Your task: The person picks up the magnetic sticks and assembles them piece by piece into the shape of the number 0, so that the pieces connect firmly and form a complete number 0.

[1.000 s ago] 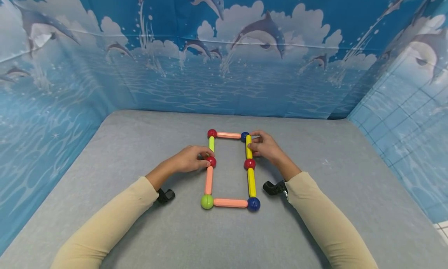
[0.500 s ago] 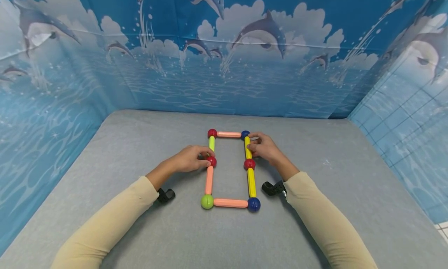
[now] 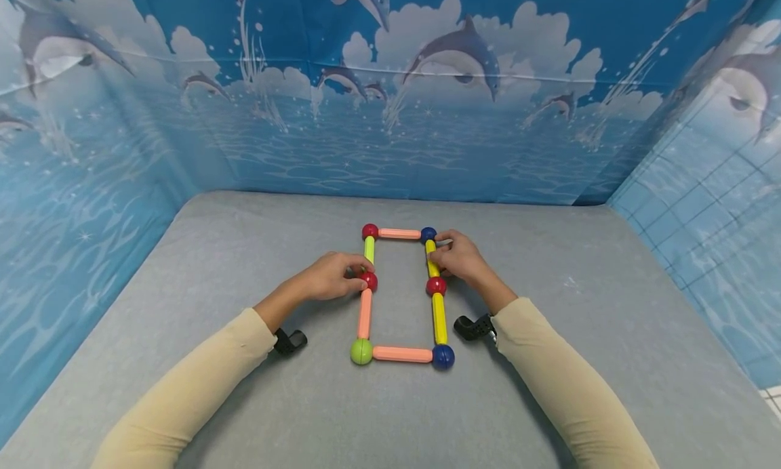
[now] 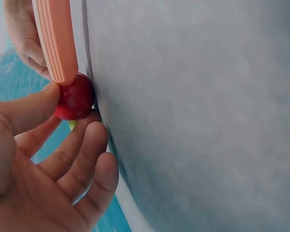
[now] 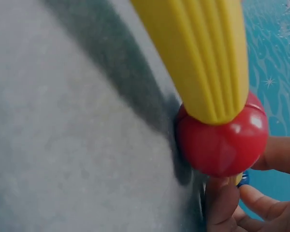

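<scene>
Magnetic sticks and balls form an upright rectangle on the grey table. My left hand (image 3: 332, 276) pinches the red ball (image 3: 369, 282) midway along the left side; in the left wrist view, the thumb presses it where a salmon stick (image 4: 57, 38) joins. My right hand (image 3: 459, 255) holds the upper yellow stick (image 3: 431, 247) between thumb and fingers. That stick runs from the far blue ball (image 3: 428, 234) to the right-side red ball (image 3: 436, 286). In the right wrist view, the lower yellow stick (image 5: 203, 58) and red ball (image 5: 222, 145) partly hide the fingers.
The near side has a green ball (image 3: 361, 352), a salmon stick (image 3: 403, 354) and a blue ball (image 3: 443, 356). At the far left corner sits another red ball (image 3: 370, 232). A dolphin-print curtain (image 3: 390, 150) borders the grey tabletop (image 3: 244, 225).
The far end of the upper yellow stick has shifted slightly left and now lines up with the far blue ball. My right hand moved slightly with it; my left hand stayed put.
</scene>
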### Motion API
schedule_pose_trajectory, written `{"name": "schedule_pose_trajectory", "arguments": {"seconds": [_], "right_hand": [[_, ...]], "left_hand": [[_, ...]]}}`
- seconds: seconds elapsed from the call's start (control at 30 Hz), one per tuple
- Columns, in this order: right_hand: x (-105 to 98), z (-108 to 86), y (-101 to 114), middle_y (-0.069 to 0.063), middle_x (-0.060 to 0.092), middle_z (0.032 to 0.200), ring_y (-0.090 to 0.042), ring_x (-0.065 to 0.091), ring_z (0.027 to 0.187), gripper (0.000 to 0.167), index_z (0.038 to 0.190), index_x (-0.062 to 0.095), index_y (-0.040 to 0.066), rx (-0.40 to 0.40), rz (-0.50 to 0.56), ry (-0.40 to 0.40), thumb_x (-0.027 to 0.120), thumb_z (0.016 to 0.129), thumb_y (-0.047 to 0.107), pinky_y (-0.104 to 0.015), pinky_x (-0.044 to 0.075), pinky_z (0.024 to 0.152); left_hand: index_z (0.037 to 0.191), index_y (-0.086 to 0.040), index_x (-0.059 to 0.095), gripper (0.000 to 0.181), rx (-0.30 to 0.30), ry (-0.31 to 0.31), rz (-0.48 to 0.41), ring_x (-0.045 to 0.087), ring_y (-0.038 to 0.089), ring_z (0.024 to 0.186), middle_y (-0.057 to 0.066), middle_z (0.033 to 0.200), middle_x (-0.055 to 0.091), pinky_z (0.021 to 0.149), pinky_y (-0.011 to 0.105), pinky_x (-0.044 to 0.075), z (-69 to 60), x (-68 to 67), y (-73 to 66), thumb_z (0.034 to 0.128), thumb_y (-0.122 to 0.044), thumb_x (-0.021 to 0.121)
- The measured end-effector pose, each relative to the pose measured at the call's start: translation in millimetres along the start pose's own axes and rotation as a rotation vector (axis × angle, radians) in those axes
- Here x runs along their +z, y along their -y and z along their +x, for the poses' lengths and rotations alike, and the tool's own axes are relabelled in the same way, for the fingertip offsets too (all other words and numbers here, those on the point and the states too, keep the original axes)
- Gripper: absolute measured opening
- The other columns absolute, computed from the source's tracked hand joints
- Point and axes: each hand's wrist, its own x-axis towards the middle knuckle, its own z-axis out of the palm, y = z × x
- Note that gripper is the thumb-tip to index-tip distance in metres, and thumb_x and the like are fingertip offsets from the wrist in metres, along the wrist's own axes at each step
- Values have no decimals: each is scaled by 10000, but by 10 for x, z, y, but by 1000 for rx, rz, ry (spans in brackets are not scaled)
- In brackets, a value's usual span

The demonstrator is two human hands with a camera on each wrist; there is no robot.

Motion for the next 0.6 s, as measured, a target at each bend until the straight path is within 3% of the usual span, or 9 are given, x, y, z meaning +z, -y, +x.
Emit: {"name": "schedule_pose_trajectory", "arguments": {"seconds": [0.3,0.6], "right_hand": [[5,4,23,-178,590,1206,-235,597,869,525,1429,423,82,31,0,-73,613,946,157,-224,529,623],[37,42,22,-162,582,1175,-231,600,871,488,1403,442,79,39,-6,-91,613,953,155,-228,543,629]], "left_hand": [[1298,-159,644,340,26,-21,3,627,182,976,81,1151,701,778,299,515,66,12,-23,961,-205,637],[1298,-165,645,343,5,-9,6,622,188,970,90,1159,694,768,297,516,93,30,-16,957,-200,635]]}}
